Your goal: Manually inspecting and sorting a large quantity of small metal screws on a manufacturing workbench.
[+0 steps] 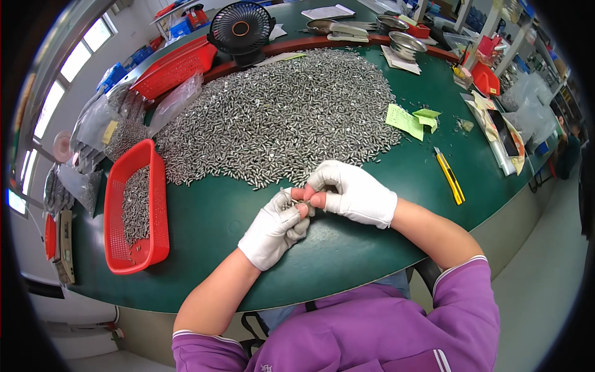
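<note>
Close to the table's near side, in front of a broad heap of small silvery metal parts (279, 111), my two hands meet at the fingertips. White gloves with bare fingertips cover both. My left hand (273, 229) is closed, its fingers curled round what look like a few small metal parts, mostly hidden. With thumb and forefinger pinched together, my right hand (359, 195) reaches in from the right and touches the left fingertips. Whatever sits in that pinch is too small to make out. Left of my hands stands a red perforated basket (160, 211), partly filled with similar metal parts.
A yellow utility knife (450, 177) lies right on the green table (384, 254). Beyond it are green paper slips (406, 121) and a dark phone (503, 133). A black fan (242, 31), another red basket (176, 67) and a metal bowl (407, 44) stand behind the heap.
</note>
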A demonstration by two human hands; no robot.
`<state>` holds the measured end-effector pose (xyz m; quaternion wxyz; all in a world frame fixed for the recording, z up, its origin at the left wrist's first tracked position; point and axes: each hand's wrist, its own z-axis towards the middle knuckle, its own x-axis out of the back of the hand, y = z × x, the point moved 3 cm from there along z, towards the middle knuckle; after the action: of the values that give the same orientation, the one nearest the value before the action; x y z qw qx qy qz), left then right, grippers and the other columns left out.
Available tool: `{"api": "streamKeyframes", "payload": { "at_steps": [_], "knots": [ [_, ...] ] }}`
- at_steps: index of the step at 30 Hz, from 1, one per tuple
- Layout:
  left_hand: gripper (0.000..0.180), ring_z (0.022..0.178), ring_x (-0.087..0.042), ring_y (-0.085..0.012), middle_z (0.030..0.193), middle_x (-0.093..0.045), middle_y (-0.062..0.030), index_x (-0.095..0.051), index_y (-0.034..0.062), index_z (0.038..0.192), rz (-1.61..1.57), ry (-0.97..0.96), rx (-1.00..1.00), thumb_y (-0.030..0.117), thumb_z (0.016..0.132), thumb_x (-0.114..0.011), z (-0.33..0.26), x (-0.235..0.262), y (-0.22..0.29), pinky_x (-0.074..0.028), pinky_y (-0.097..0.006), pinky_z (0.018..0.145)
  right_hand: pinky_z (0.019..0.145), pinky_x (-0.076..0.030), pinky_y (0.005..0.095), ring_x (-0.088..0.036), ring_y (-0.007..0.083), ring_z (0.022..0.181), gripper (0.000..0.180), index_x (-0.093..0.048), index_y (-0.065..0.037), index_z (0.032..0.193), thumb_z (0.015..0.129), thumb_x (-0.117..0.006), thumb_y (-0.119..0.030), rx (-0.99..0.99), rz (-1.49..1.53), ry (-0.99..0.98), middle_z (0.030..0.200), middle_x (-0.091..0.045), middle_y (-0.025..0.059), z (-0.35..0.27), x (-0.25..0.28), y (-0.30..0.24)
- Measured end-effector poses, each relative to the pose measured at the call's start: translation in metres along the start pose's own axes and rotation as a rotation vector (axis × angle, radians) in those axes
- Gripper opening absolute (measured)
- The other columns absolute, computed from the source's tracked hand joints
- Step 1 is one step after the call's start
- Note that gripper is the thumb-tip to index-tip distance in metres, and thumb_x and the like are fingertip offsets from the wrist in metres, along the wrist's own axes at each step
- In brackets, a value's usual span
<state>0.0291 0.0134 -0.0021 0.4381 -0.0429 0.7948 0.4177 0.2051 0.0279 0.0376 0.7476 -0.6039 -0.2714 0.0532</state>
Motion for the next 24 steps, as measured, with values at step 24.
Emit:
{"api": "streamKeyframes", "payload": {
  "at_steps": [24],
  "knots": [
    [0.017,0.057,-0.033,-0.0074,0.088,-0.052,0.0014,-0.055,0.0162,0.096,0.003,-0.057,0.005,0.023,0.089,-0.069,0.0,0.0,0.003,-0.027,-0.023,0.053,0.068,-0.051,0.0434,-0.064,0.0332,0.078,0.008,-0.064,-0.009,0.08,0.08,-0.066,-0.016,0.079,-0.774,-0.192,0.08,-0.064,0.0125,-0.003,0.009,0.001]
  ]
}}
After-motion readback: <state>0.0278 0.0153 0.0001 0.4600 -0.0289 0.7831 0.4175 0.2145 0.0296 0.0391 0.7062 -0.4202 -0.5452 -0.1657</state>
